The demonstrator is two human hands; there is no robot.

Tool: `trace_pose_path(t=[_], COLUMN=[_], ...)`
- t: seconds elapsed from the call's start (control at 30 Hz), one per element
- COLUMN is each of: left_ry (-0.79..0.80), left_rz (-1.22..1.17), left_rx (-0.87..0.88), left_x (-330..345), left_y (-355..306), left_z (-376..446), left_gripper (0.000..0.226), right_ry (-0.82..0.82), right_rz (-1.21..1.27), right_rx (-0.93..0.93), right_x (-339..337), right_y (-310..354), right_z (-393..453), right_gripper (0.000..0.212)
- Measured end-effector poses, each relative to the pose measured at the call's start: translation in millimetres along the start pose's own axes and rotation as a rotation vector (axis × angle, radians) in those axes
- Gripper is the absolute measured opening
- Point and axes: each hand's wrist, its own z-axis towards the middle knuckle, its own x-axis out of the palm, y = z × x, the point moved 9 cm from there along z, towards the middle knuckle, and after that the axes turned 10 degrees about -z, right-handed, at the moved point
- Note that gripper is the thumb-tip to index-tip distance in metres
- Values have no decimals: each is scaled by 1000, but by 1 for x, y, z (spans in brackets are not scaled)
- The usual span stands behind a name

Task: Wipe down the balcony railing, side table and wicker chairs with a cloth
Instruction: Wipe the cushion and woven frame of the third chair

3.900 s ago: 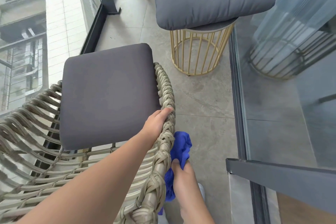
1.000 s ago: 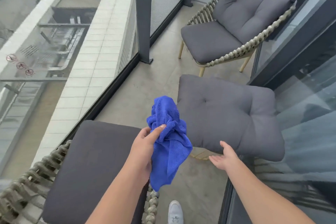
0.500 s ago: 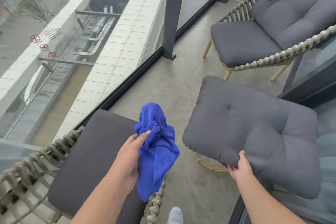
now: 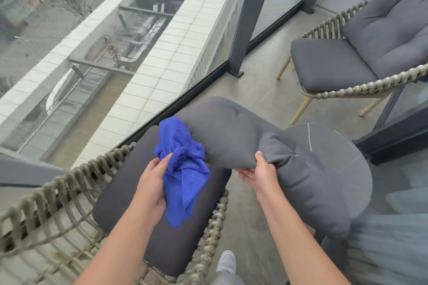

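Head view: our left hand (image 4: 151, 186) clutches the cloth (image 4: 183, 169), right hand (image 4: 260, 174) pinches the cushion (image 4: 243, 136); a one-handed hold could drop it.

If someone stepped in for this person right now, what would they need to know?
Left hand: holds the blue cloth bunched above the near wicker chair.
Right hand: grips the edge of the loose grey cushion, lifted partly off the round side table, whose dark top now shows.
Far wicker chair: cushions in place.
Done: cannot tell from this view what has been wiped.
Left: set the cushion aside, wipe the table top, then chairs and railing post as needed.
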Motion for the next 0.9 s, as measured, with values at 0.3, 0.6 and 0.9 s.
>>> trace_pose_path(t=[0.3, 0.6, 0.9], left_ry=[-270, -421, -447], left_rz=[-130, -58, 71], left_rx=[295, 271, 75], left_x=[-215, -425, -533], left_y=[-100, -125, -103], left_z=[-59, -118, -137], left_gripper=[10, 34, 45], right_ry=[371, 446, 421], right_rz=[-405, -523, -524], right_rx=[167, 388, 517], right_x=[210, 326, 379], right_y=[-118, -278, -381], right_z=[-137, -253, -285], right_gripper=[45, 57, 70])
